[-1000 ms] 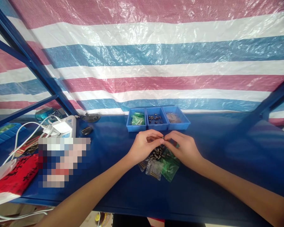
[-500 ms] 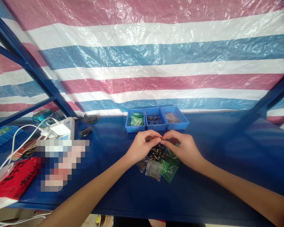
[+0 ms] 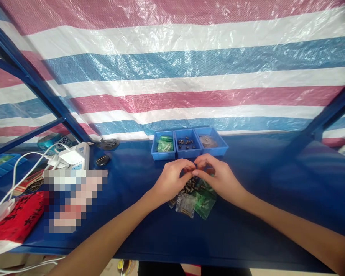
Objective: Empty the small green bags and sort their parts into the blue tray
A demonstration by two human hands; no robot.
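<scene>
Head view, left hand (image 3: 171,178): frame center; fingers curled, grip indeterminable.
Right hand (image 3: 220,177): fingertips facing left's; grip indeterminable.
Metal parts (image 3: 190,187): loose pile below hands, presumably for short reach.
Blue trays (image 3: 163,156): adjoining, beyond hands, apparently separating kinds.

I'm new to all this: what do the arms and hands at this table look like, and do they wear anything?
They're a person's, not a machine's. The left hand and right hand are ungloved, and both forearms are bare, with no sleeves in view. I can make out no watch, bracelet, cable or marking.
</scene>
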